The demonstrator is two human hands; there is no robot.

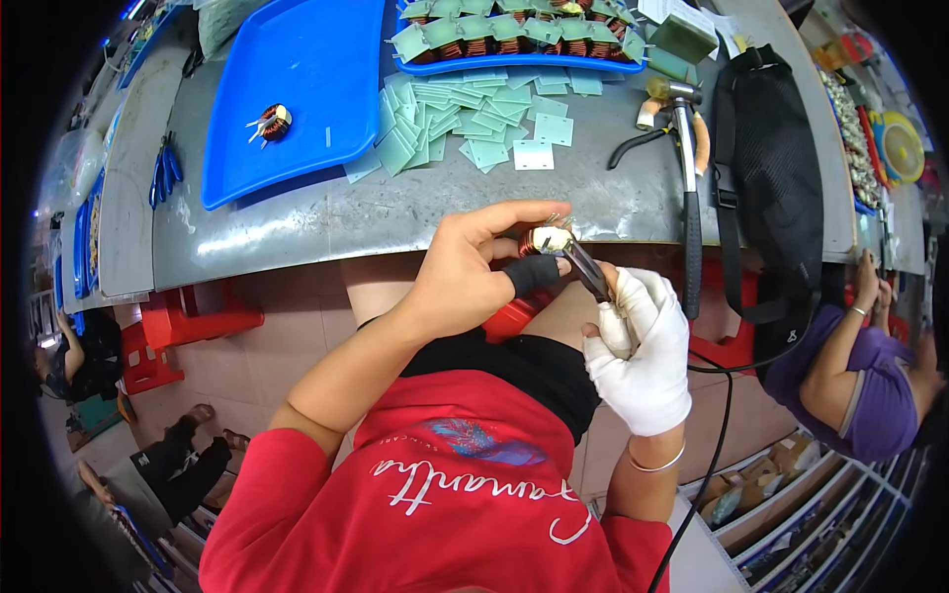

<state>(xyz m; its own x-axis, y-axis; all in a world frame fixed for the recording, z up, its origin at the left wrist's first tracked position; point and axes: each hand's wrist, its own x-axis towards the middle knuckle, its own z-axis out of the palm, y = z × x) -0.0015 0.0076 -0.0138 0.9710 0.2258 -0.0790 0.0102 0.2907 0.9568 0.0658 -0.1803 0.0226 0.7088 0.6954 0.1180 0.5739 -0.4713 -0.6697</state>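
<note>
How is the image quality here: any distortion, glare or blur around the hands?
Head view: strong fisheye, the metal table edge bows and the corners go black. Lighting is even and bright; soft glare on the blue tray. The left hand, gloved right hand and copper coil are sharp; rim detail smears.

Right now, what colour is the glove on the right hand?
White; the glove covers the right hand, seen clearly in the head view.

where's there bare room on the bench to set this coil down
Most of the blue tray is bare beside its single coil. The grey bench strip between the tray and the near edge is free. Crowded: green cards, soldering iron stand, black bag.
</note>
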